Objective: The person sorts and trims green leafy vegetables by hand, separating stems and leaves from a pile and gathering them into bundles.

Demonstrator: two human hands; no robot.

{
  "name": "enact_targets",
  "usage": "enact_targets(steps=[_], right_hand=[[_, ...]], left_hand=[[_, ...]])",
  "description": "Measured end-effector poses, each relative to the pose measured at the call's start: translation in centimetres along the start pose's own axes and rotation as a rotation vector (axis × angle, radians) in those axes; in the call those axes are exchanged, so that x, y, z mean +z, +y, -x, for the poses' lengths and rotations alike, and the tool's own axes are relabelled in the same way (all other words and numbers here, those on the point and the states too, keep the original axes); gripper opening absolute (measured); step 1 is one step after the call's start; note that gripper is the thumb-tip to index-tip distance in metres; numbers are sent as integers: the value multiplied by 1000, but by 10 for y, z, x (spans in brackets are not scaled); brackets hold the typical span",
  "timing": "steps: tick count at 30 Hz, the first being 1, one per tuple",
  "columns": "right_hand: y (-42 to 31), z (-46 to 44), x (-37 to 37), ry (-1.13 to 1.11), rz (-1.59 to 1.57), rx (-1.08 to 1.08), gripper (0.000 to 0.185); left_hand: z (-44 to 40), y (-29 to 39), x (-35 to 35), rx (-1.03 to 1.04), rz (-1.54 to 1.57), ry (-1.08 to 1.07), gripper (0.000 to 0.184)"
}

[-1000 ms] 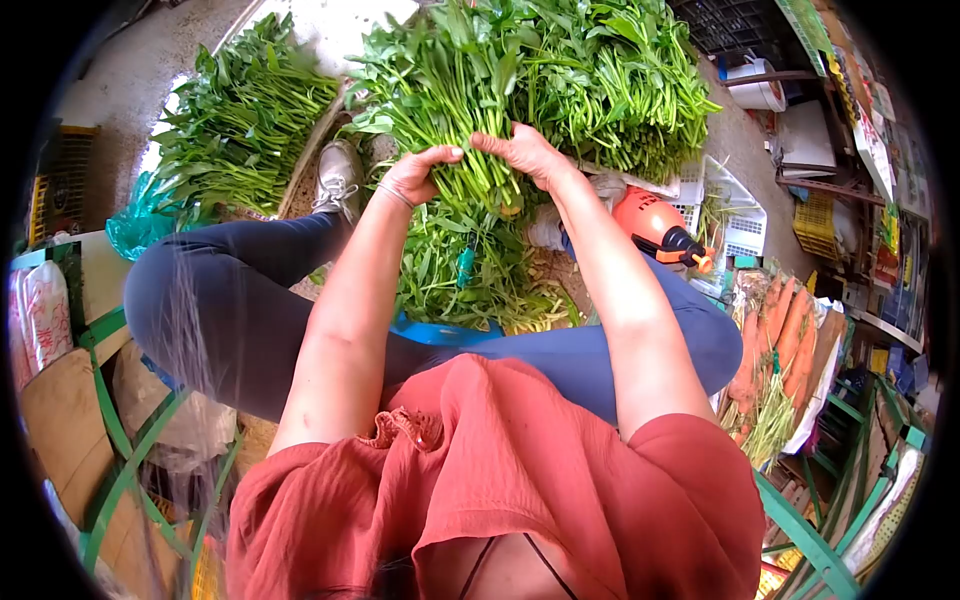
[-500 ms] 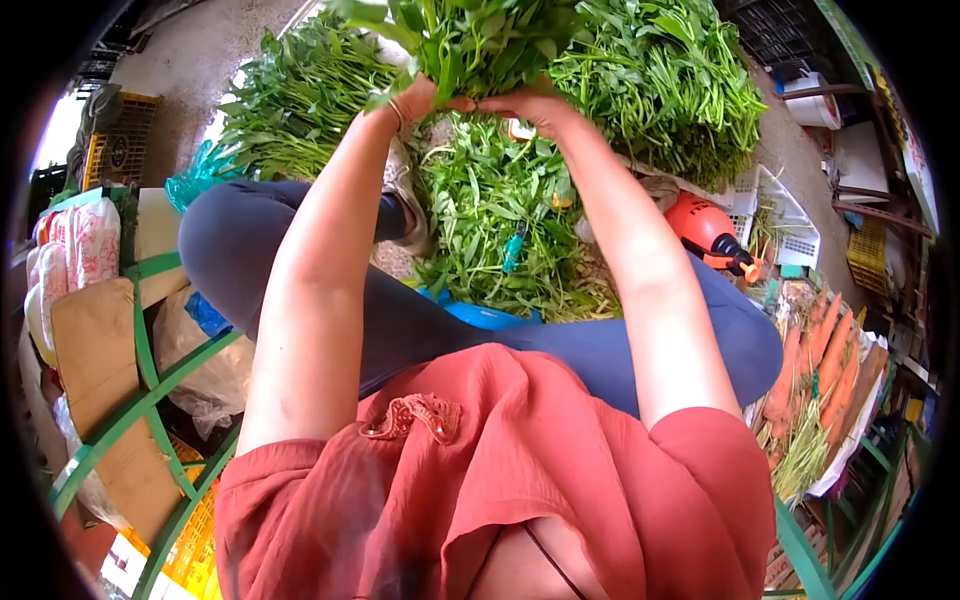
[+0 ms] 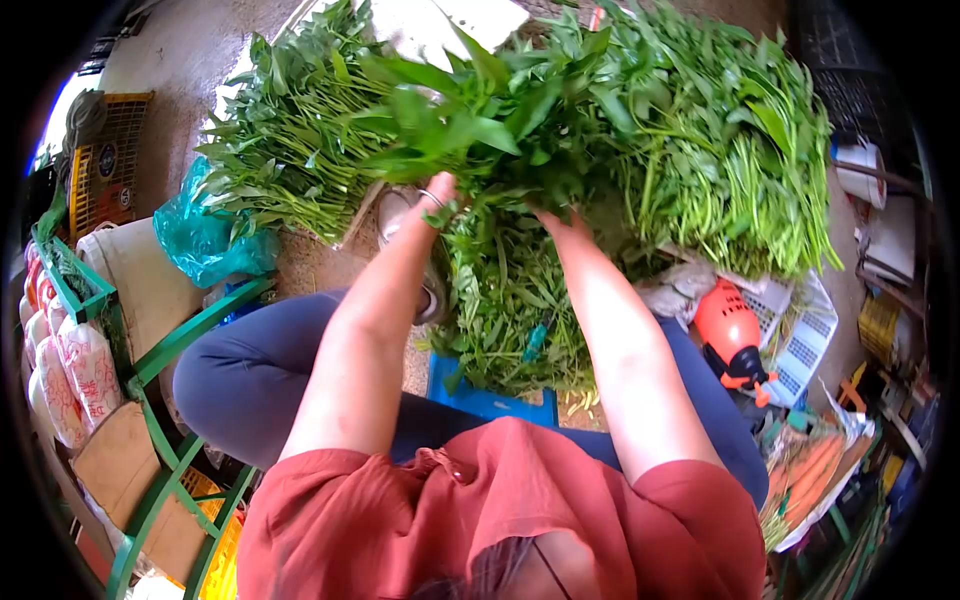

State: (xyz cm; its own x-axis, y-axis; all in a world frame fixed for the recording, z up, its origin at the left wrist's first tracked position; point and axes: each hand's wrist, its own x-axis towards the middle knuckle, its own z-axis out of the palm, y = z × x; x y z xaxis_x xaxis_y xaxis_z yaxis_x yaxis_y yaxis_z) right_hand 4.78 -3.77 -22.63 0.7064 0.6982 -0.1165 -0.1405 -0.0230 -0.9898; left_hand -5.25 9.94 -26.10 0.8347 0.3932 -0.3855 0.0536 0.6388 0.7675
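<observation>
Both my hands hold a large bunch of leafy greens (image 3: pixel 490 125), long-leaved like water spinach, out in front of me. My left hand (image 3: pixel 440 190), with a bracelet at the wrist, is at the bunch's near left side. On its near right side is my right hand (image 3: pixel 563 228). Leaves cover most of the fingers of both hands. Beneath and nearer to me lies a loose heap of greens (image 3: pixel 505 290) with a teal tie in it. Stacked greens (image 3: pixel 300 150) lie to the left, and a taller stack of greens (image 3: pixel 735 170) to the right.
A blue plastic piece (image 3: pixel 495 405) shows under the heap. At right are an orange spray bottle (image 3: pixel 727 318), a white plastic basket (image 3: pixel 806 335) and carrots (image 3: pixel 812 472). A teal plastic bag (image 3: pixel 205 235) and a green metal frame (image 3: pixel 160 440) stand at left.
The bunch and both hands have come lower in view, toward me, and the bunch now overlaps the right stack. My view has tilted, showing more of the floor ahead.
</observation>
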Motion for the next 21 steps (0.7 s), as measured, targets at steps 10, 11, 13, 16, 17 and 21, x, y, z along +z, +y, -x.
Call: enact_targets(steps=[10, 11, 13, 16, 17, 21], right_hand=[[15, -25, 0, -124, 6, 98, 34], [7, -28, -4, -159, 224, 66, 38], [-27, -39, -5, -133, 407, 29, 47], [-58, -38, -8, -26, 353, 279, 44], [-78, -31, -9, 26, 179, 309, 41], [-96, -13, -17, -175, -254, 532, 36]], left_hand=[[-14, -9, -11, 299, -1278, -141, 35], [-18, -5, -6, 429, -1501, -145, 35], [-24, 15, 11, 666, -1561, -145, 36], [-1, 69, 60, 327, -1015, -264, 41], [6, 76, 70, 208, -876, -259, 43], [37, 81, 89, -130, -163, -225, 39]])
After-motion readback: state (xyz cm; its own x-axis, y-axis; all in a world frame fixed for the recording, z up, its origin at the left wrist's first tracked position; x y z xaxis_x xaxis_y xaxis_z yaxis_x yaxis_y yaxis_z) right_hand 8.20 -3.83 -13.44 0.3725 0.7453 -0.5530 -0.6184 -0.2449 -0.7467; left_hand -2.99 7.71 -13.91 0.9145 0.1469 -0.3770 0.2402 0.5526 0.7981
